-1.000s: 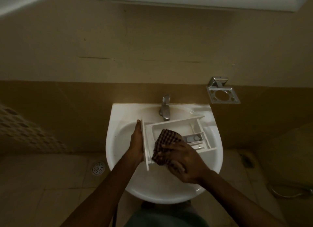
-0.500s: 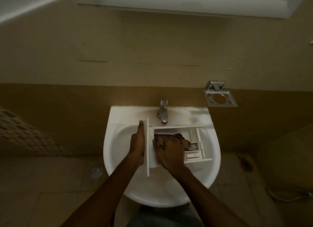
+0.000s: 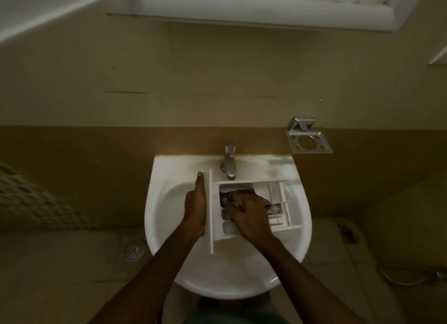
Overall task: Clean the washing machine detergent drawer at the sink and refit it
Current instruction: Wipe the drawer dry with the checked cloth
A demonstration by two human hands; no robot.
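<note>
Two bare forearms reach in from 6 o'clock over the white sink [image 3: 169,227]. The left hand [image 3: 195,208] grips the front panel of the detergent drawer [image 3: 254,182], thumb up along its edge, as before. The right hand [image 3: 249,211], which a second ago held the checked cloth [image 3: 233,198] bunched at the drawer's near rim, now presses it down inside the large compartment, fingers curled over it. The drawer lies across the basin, its 3 o'clock end near the rim; open bowl remains at 6 and 9 o'clock. The tap [image 3: 229,163] stands just beyond at 12 o'clock, a metal holder [image 3: 309,142] on the wall at 2 o'clock.
</note>
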